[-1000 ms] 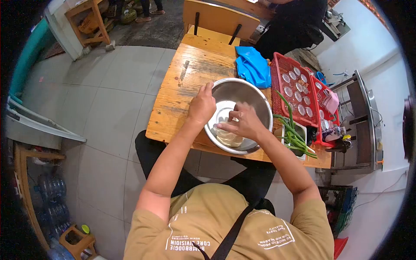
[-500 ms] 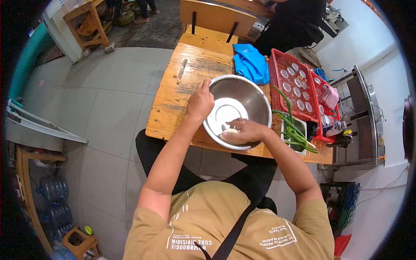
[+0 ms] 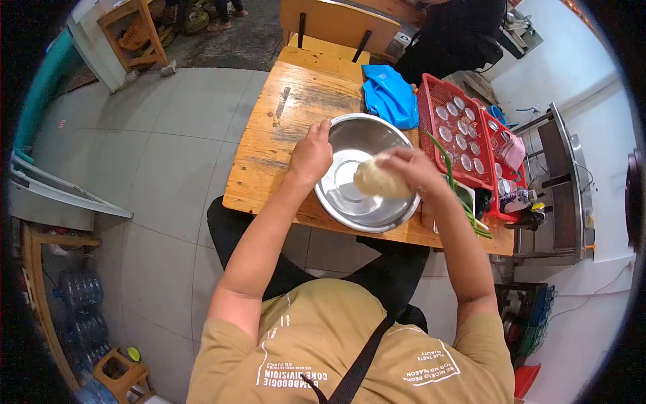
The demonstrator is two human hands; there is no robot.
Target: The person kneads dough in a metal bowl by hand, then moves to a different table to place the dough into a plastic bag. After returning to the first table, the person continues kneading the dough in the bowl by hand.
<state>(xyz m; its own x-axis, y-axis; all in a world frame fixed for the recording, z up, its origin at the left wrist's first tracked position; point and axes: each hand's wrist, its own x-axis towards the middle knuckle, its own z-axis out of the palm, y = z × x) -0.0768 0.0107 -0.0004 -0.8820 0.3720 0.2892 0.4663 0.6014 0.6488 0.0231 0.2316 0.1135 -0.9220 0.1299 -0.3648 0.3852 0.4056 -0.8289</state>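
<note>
A wide stainless steel bowl (image 3: 336,217) sits at the front edge of the wooden table. My left hand (image 3: 311,155) has its fingers closed over the bowl's left rim. Above the right part of the bowl, my right hand (image 3: 412,170) grips a pale beige wad (image 3: 377,180) from its upper right. Motion blurs the wad, and I cannot tell whether it is cloth or something else. Long green spring onions (image 3: 449,172) lie to the right of the bowl, over a metal tray partly hidden by my right forearm.
A blue plastic bag (image 3: 390,97) lies behind the bowl on the wooden table (image 3: 269,148). Red plastic crates (image 3: 425,108) holding glasses stand at the right. A chair (image 3: 340,27) is at the table's far end, and a person in black (image 3: 451,40) is beyond.
My right hand has risen from the bowl's inside bottom and moved up and right, lifting the pale wad with it. My left hand keeps its hold on the rim.
</note>
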